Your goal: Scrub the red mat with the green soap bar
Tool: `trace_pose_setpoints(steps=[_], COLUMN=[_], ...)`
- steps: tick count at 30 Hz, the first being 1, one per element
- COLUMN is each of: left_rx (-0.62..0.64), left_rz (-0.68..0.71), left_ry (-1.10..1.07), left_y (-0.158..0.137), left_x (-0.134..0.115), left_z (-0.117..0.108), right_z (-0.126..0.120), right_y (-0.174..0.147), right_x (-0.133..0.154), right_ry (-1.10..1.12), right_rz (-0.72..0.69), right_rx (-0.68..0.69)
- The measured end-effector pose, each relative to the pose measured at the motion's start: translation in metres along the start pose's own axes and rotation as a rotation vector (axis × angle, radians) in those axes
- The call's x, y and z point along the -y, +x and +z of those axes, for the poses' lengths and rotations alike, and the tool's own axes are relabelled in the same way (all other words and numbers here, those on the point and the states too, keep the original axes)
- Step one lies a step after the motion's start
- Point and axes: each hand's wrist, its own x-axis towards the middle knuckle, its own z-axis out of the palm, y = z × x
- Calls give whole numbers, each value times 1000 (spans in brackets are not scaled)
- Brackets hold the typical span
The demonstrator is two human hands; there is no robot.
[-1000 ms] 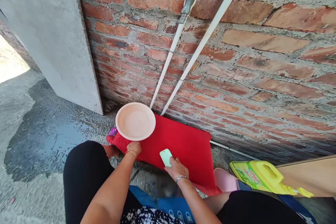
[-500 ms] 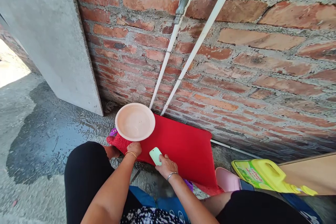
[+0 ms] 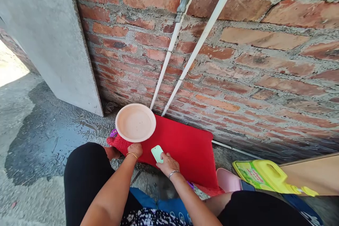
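Observation:
A red mat (image 3: 182,144) lies spread smooth side up, with shaggy pile showing at its left and lower right edges. My left hand (image 3: 135,149) is closed on the mat's near edge, just below a pale pink basin (image 3: 136,136). The basin stands on the mat's left end and appears to hold water. In my right hand (image 3: 168,164) is a flat, pale green scrubbing brush (image 3: 157,153) with rounded corners and a small hole. Its underside is hidden. The brush is over the near middle part of the mat; whether it touches cannot be seen.
Behind the mat rises a brick wall (image 3: 238,74) with two white pipes (image 3: 197,51). A grey slab (image 3: 53,35) leans at the left by wet concrete floor (image 3: 50,134). At the right lie a yellow detergent jug (image 3: 261,174) and a cardboard piece (image 3: 315,176). A pink slipper-like thing (image 3: 228,180) is near my leg.
My right hand and the brush have shifted slightly up, away from me. My left hand stays on the mat's edge, and the basin stands where it was.

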Motion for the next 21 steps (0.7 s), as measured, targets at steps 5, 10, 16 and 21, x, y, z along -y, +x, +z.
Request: trace_pose_setpoints(steps=[5, 10, 16, 21], left_rx=[-23, -23, -25, -17], left_rz=[-25, -30, -15, -12], left_ry=[-4, -7, 14, 43], left_y=[1, 6, -3, -13], left_x=[-2, -3, -4, -5], left_z=[1, 4, -1, -9], right_z=[2, -1, 0, 7], right_y=[3, -2, 2, 9], right_x=[-26, -54, -6, 1], right_ry=[-22, 43, 66, 30], right_rz=[78, 190, 50, 14], right_rx=[19, -16, -51, -33])
